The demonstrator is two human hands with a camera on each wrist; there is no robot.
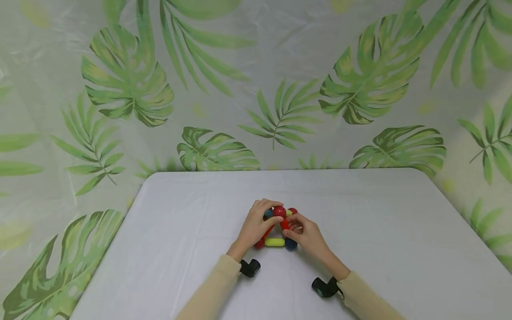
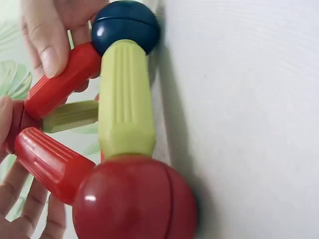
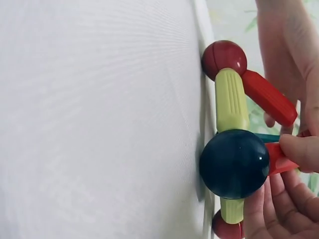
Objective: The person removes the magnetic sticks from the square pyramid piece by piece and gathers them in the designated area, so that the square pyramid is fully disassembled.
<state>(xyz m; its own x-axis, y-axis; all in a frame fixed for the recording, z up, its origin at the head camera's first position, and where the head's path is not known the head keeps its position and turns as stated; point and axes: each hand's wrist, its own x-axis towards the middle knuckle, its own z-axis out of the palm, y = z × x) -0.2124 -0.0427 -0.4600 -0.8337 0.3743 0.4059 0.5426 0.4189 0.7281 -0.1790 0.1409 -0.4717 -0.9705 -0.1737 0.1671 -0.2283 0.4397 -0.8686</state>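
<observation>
Red top ball (image 1: pixel 279 212): gripped by my left hand (image 1: pixel 256 224), thumb on one side and fingers round the other, spread only as far as the ball allows.
Right red rod (image 1: pixel 284 223): pinched between the thumb and fingers of my right hand (image 1: pixel 310 233); it leans, lower end at the dark blue ball (image 1: pixel 290 244), upper end toward the red top ball.
Left red rod (image 2: pixel 54 164): slants the opposite way, from the lower red ball (image 1: pixel 259 243) up toward the red top ball.
Near yellow-green rod (image 1: pixel 274 242): lies level between the lower red ball and the dark blue ball, its long axis roughly parallel to the tabletop's far edge.
Ball-and-rod frame: on the white tabletop (image 1: pixel 192 213), about midway between its left and right edges, well apart from the far edge; the side toward me is a triangle, point up.
Behind my fingers: a teal rod (image 1: pixel 268 215) and a rear red ball (image 1: pixel 293 210), both partly hidden.
Cream sleeves (image 1: pixel 216 289): both reach in across the tabletop.
</observation>
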